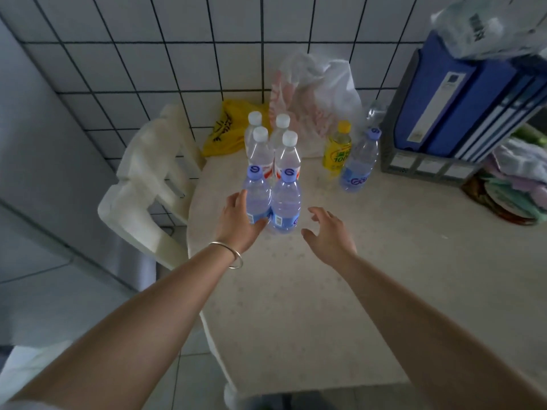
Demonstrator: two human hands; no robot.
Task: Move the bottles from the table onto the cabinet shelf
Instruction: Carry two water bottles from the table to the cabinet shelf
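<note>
Forearms [124, 315] cropped; far bottle [375, 111] blurred.

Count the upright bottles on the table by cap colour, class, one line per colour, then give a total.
White caps: 4
Blue caps: 3
Yellow cap: 1
Total: 8

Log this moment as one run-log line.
left hand: grips near-left blue-cap bottle | right hand: open, reaching | bottles: on table
</note>
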